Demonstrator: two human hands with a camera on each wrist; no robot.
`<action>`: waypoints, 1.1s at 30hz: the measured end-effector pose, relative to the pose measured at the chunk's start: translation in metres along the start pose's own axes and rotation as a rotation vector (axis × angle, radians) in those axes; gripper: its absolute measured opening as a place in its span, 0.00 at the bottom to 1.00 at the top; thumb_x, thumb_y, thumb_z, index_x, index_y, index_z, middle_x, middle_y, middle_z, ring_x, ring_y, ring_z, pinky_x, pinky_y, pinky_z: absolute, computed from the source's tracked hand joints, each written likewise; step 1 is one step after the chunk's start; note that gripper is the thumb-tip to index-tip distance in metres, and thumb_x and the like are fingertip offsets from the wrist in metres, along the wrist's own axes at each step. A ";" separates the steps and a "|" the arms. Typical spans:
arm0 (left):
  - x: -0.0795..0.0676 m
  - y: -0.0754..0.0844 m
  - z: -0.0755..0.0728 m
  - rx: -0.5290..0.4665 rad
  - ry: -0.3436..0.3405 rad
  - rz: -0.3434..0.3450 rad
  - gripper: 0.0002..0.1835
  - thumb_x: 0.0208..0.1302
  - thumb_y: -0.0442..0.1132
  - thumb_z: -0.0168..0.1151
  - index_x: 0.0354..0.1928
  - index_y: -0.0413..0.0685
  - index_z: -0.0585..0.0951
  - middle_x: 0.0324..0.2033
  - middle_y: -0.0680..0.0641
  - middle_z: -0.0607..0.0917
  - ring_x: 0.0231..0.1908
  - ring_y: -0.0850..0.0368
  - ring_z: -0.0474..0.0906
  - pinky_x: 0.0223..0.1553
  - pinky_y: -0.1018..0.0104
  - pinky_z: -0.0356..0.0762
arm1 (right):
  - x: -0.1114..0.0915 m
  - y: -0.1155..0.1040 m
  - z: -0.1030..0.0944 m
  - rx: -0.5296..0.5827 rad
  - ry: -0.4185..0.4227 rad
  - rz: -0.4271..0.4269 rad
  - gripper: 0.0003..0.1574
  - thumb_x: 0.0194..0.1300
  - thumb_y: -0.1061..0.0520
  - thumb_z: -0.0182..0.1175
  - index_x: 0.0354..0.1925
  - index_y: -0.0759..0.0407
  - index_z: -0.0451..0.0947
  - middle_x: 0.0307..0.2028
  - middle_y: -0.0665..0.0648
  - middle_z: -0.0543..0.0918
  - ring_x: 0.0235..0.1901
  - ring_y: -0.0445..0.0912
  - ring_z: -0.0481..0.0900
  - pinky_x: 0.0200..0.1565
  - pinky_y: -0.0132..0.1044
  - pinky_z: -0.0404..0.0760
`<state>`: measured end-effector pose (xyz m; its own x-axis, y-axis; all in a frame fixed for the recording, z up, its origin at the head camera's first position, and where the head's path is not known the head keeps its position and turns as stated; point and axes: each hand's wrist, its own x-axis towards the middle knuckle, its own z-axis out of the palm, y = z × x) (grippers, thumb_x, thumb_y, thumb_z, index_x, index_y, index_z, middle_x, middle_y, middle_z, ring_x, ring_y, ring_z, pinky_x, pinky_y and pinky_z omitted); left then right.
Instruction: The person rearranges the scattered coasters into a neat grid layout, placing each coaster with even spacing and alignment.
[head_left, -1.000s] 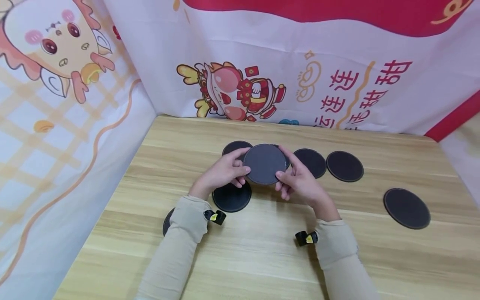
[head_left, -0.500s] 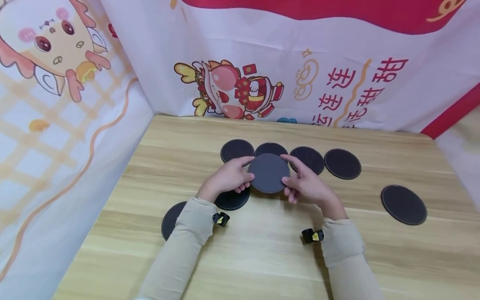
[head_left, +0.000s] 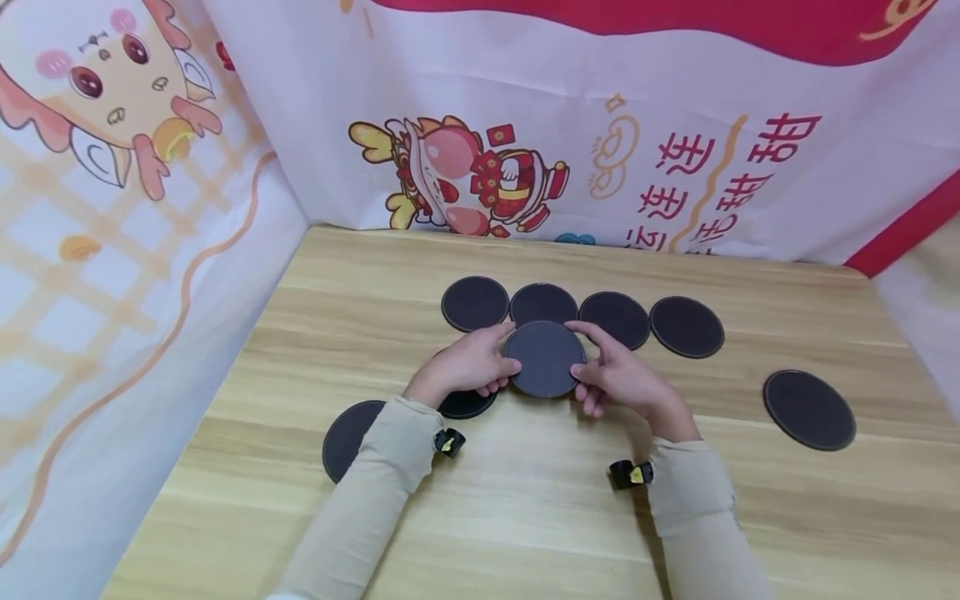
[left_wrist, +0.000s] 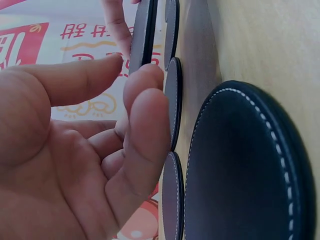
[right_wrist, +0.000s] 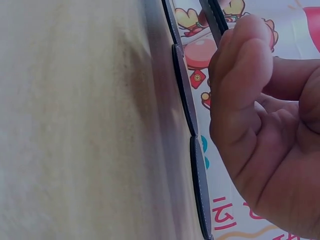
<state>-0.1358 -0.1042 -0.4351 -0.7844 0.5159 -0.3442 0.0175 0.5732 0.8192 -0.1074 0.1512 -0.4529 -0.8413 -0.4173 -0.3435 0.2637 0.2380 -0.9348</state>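
Between my two hands is a round black coaster (head_left: 545, 360), held above the table just in front of a row of similar ones. My left hand (head_left: 468, 362) pinches its left edge between thumb and fingers. On the opposite edge, my right hand (head_left: 626, 379) grips it the same way. In the left wrist view the held coaster (left_wrist: 143, 37) is seen edge-on and looks thick; I cannot tell whether it is more than one. Under my left hand lies another stitched-edge coaster (left_wrist: 245, 165), partly hidden in the head view.
Several coasters form a row at the back, from the leftmost coaster (head_left: 475, 303) to the rightmost coaster (head_left: 687, 327). A single coaster (head_left: 808, 409) lies at the right. Another coaster (head_left: 348, 437) is partly beneath my left forearm. Printed cloth (head_left: 315, 100) hangs behind the wooden table (head_left: 525, 517).
Both hands have brought the held coaster toward me and slightly right. More of the back row and of the coaster by my left forearm now shows.
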 end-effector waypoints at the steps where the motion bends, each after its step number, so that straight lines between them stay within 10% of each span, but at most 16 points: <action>1: 0.000 0.000 0.000 0.006 -0.002 0.005 0.38 0.74 0.38 0.59 0.79 0.43 0.53 0.24 0.43 0.82 0.19 0.55 0.77 0.23 0.63 0.80 | 0.000 0.001 0.000 0.000 0.004 -0.002 0.43 0.76 0.67 0.50 0.79 0.47 0.46 0.21 0.63 0.80 0.14 0.48 0.79 0.20 0.41 0.81; 9: 0.003 0.000 0.002 0.074 -0.034 0.004 0.35 0.76 0.41 0.58 0.79 0.46 0.57 0.25 0.42 0.84 0.20 0.54 0.76 0.24 0.62 0.79 | -0.002 0.003 -0.002 -0.015 -0.003 0.011 0.44 0.76 0.67 0.50 0.80 0.47 0.45 0.21 0.63 0.80 0.14 0.48 0.78 0.20 0.41 0.81; 16: 0.005 -0.004 0.001 0.278 0.022 0.018 0.32 0.75 0.43 0.58 0.76 0.46 0.63 0.23 0.51 0.83 0.27 0.60 0.80 0.51 0.60 0.71 | -0.003 0.006 -0.003 -0.027 -0.045 0.039 0.43 0.76 0.66 0.50 0.80 0.49 0.45 0.21 0.62 0.79 0.14 0.49 0.79 0.20 0.41 0.82; 24: 0.005 -0.010 0.003 0.283 0.000 -0.062 0.35 0.73 0.37 0.58 0.79 0.49 0.58 0.21 0.52 0.81 0.18 0.59 0.74 0.24 0.66 0.73 | -0.001 0.010 -0.001 -0.069 -0.026 0.097 0.43 0.76 0.66 0.51 0.80 0.48 0.46 0.20 0.63 0.80 0.14 0.48 0.80 0.20 0.42 0.82; 33: 0.005 -0.012 0.002 0.244 -0.007 -0.075 0.36 0.72 0.36 0.59 0.79 0.51 0.59 0.19 0.50 0.79 0.18 0.59 0.75 0.21 0.68 0.72 | 0.000 0.005 0.004 -0.215 -0.050 0.170 0.41 0.75 0.66 0.51 0.79 0.49 0.49 0.22 0.66 0.83 0.15 0.51 0.83 0.20 0.44 0.83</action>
<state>-0.1388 -0.1074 -0.4471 -0.7849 0.4701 -0.4036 0.1090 0.7460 0.6569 -0.1047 0.1490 -0.4583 -0.7677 -0.3966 -0.5032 0.2888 0.4869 -0.8243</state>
